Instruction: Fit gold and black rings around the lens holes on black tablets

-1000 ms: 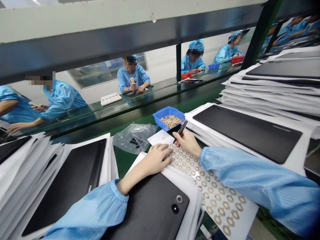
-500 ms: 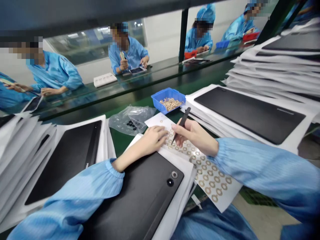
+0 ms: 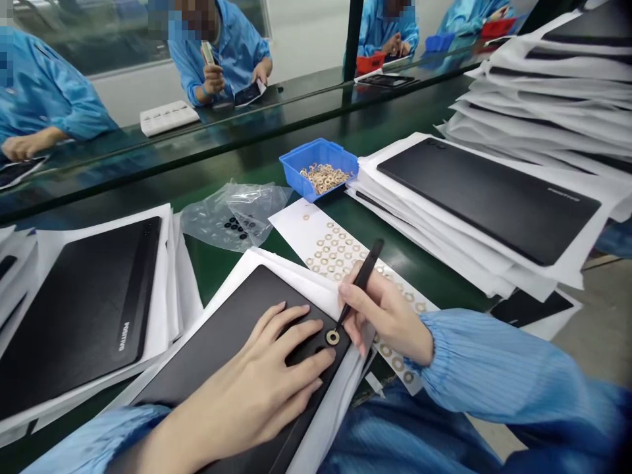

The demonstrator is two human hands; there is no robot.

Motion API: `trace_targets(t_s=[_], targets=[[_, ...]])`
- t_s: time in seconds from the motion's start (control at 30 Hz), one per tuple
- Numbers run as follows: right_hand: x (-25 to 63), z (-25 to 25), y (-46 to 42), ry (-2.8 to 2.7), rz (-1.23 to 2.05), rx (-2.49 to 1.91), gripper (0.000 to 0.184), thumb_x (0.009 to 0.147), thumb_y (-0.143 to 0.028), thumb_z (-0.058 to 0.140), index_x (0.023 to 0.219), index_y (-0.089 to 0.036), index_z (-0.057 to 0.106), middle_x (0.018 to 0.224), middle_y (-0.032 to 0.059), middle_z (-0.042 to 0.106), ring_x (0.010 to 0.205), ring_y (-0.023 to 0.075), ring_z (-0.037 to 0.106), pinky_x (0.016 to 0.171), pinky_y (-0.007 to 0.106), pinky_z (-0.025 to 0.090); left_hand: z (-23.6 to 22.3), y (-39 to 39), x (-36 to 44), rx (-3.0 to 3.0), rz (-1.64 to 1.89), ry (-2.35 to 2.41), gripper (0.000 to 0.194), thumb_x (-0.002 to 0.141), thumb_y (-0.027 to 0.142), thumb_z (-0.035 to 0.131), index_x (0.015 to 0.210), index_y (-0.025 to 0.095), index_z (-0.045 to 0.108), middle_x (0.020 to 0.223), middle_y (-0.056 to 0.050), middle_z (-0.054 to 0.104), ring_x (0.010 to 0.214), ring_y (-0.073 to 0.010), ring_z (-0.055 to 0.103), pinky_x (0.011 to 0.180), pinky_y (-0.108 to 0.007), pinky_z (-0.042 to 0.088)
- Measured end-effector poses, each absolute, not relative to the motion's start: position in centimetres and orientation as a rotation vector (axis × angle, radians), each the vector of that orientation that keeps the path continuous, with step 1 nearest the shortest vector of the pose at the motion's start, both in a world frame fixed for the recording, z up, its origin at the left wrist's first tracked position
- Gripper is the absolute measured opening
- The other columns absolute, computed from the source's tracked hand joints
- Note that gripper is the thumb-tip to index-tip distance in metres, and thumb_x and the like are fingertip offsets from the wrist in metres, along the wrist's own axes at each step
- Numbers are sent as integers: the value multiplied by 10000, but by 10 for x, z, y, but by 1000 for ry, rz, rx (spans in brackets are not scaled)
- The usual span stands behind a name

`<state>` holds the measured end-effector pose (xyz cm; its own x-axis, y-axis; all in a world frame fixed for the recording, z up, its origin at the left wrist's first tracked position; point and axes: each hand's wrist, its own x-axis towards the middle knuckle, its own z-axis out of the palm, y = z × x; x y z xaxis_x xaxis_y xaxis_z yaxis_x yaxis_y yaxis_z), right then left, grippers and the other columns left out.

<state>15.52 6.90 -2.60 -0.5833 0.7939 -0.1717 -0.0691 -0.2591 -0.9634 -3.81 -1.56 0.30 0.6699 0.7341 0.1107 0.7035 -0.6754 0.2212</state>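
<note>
Okay, left hand (image 3: 257,375) lies flat and open on a matte black rectangular panel (image 3: 232,329), fingers spread, holding nothing; right hand (image 3: 385,322) is closed in a pen grip around slim black tweezers (image 3: 363,283), thumb and fingers pinching the shaft; the tweezer tips reach a small tan ring (image 3: 332,337) lying on the panel near its corner, just beside the left fingertips, and seem to touch its edge; a long white backing sheet (image 3: 291,227) with rows of matching tan rings runs partly under the panel and under the right hand; both forearms wear light blue striped sleeves (image 3: 474,368); beyond the sheet a blue plastic tray (image 3: 291,164) holds a heap of loose tan rings (image 3: 324,178); to its left lies a crumpled clear plastic bag (image 3: 261,204) with small black rings (image 3: 234,225) inside; stacks of black panels on white sheets (image 3: 488,197) sit right, more (image 3: 83,309) left, all on a green bench (image 3: 212,276); across the bench a co-worker in a blue smock (image 3: 222,59) works with both hands, beside a white plastic tray (image 3: 168,118); further along sits a red tray (image 3: 370,64).
</note>
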Motion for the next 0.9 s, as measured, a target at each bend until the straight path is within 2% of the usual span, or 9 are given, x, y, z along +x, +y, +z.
trace_targets(t_s=[0.17, 0.3, 0.9], targets=[[156, -24, 67, -1402, 1906, -923, 374, 772, -544, 578, 786, -232, 372, 387, -86, 510, 272, 89, 467, 273, 173, 373, 4, -14, -38, 2743, 225, 1165, 364, 906, 177, 458, 1263, 233, 500, 1275, -104, 478, 1279, -298, 334, 1047, -568, 323], [156, -25, 67, -1404, 1911, -918, 369, 784, -538, 573, 784, -231, 369, 393, -94, 492, 272, 81, 459, 277, 168, 381, 5, -15, -39, 2740, 209, 1155, 379, 897, 174, 469, 1271, 229, 497, 1289, -110, 466, 1301, -304, 302, 1054, -562, 315], [157, -30, 64, -1429, 1841, -859, 275, 868, -435, 515, 817, -219, 353, 476, -101, 468, 299, 69, 458, 281, 166, 390, 6, -16, -37, 2679, 309, 1176, 326, 924, 155, 447, 1229, 219, 545, 1248, -96, 505, 1275, -295, 352, 1039, -565, 331]])
